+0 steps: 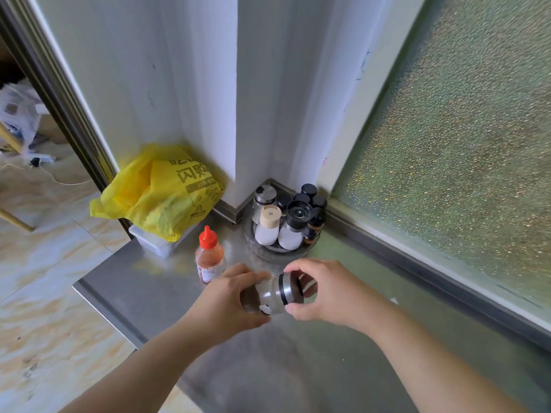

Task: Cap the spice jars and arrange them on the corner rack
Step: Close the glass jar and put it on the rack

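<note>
A clear glass spice jar [268,295] lies tilted on its side between my hands, above the steel counter. My left hand [229,296] grips the jar's body. My right hand [322,289] holds its metal cap [289,289] with thumb and fingers curled round it. Behind them, the round corner rack [280,248] stands in the wall corner with several capped jars: a steel-lidded one [264,198], a beige-capped white one [268,226], a black grinder [293,231] and small black-capped jars [308,190]. A red-capped sauce bottle [209,254] stands left of the rack.
A yellow plastic bag [161,192] lies on a clear box [155,241] at the counter's back left. The steel counter [298,353] ends at a front-left edge above the tiled floor. A frosted window [462,144] runs along the right.
</note>
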Demonstrator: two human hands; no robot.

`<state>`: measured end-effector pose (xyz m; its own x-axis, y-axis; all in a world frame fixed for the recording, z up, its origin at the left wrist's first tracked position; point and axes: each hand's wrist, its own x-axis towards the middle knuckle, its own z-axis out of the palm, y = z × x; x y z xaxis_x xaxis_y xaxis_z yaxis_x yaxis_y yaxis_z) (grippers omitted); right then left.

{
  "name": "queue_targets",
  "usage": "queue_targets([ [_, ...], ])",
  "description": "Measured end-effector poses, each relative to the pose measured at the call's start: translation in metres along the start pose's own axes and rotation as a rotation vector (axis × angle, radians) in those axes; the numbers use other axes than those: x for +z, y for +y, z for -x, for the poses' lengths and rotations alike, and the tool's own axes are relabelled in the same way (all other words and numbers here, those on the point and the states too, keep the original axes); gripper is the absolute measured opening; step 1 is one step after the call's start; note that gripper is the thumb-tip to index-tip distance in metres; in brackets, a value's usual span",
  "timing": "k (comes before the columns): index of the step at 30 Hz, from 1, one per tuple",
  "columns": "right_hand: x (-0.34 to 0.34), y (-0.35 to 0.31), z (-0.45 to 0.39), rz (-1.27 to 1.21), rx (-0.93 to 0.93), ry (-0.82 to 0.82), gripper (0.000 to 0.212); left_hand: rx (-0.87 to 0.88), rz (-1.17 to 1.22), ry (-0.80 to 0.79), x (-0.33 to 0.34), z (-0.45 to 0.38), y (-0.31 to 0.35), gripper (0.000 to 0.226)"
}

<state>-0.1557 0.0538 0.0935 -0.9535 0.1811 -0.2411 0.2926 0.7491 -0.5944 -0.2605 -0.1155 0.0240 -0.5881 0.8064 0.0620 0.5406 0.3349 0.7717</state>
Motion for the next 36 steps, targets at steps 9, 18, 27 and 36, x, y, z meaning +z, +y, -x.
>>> queue_targets([
  [9,-0.008,0.005,0.012,-0.106,0.187,0.015,0.04,0.03,-0.018,0.02,0.008,0.005,0.022,0.071],
  [18,-0.035,0.01,0.028,-0.081,0.069,0.06,0.05,-0.042,0.082,-0.003,0.006,0.0,0.031,0.064],
  [27,-0.03,0.008,0.027,-0.063,0.175,0.033,0.039,0.065,0.023,0.018,0.009,0.0,0.046,0.075],
  [36,-0.039,0.017,0.029,-0.152,0.15,-0.085,0.061,0.014,-0.001,0.034,0.014,-0.011,0.048,0.069],
])
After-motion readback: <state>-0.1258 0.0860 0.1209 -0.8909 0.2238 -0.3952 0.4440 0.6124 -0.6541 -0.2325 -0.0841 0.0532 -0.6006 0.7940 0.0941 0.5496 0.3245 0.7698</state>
